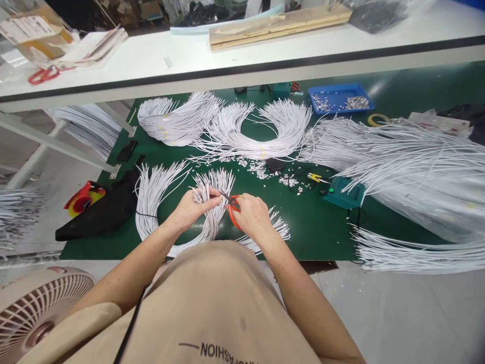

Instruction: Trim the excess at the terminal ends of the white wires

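Note:
My left hand (195, 206) is closed around the ends of several white wires (212, 218), with thumb and forefinger pinched together near the tool tip. In my right hand (253, 215) is a pair of pliers (232, 217) with orange-red handles and dark jaws. The jaws point left and meet the fingertips of my left hand; what lies between them is too small to make out. A bundle of white wires (147, 217) curves on the green table (318, 232) to the left. Loose wire ends (280, 225) fan out beside my right wrist.
Coiled white wire bundles (261, 144) lie farther back, near scattered small metal pieces (259, 169). A blue tray (341, 98) holds more pieces. To the right stand a green device (343, 192) and a large wire heap (424, 167). A white shelf (182, 63) spans the back.

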Available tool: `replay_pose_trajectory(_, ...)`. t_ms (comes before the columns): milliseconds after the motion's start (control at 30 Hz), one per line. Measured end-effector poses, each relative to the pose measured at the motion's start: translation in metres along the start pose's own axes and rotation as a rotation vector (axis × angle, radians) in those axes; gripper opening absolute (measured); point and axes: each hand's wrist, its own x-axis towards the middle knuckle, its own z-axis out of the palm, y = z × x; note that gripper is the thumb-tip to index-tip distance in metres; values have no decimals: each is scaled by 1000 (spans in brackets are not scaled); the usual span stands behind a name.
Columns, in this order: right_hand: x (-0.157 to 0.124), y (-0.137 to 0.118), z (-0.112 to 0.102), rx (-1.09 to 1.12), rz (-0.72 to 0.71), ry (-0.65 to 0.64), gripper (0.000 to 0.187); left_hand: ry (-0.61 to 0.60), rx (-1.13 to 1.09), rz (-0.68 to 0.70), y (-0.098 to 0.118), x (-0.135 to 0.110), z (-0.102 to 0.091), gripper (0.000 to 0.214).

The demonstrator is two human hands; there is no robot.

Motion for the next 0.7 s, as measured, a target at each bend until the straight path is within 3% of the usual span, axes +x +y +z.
replay_pose_trajectory(700, -4, 5, 11, 74, 53, 57, 34, -74, -68, -48, 1, 5, 6, 29)
